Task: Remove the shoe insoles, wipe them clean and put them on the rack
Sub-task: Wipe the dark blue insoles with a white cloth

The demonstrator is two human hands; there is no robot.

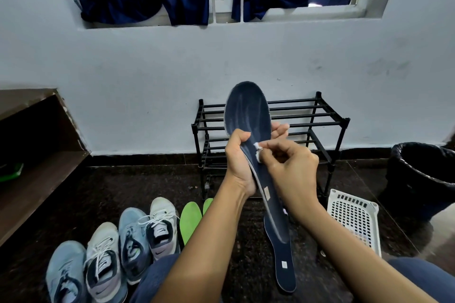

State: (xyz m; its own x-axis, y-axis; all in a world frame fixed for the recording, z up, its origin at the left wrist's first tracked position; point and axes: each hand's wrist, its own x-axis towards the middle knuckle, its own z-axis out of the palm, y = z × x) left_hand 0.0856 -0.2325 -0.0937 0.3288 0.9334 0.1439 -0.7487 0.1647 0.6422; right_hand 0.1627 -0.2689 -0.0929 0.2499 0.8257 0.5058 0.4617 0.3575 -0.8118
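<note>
Sneakers (128,241) stand in a row on the floor (123,187), green insoles (190,221) just beyond them and a spare navy insole (285,268) lying flat to their right. Above it, the left hand (240,162) grips the held insole (247,110) at mid-length, toe upward, while the right hand (293,170) pinches a small white wad (258,149) against its face. Firm backing from the left fingers and long strokes toward the toe would likely serve best, since pale streaks mark the dark forefoot. The rack (327,115) waits behind, by the wall.
</note>
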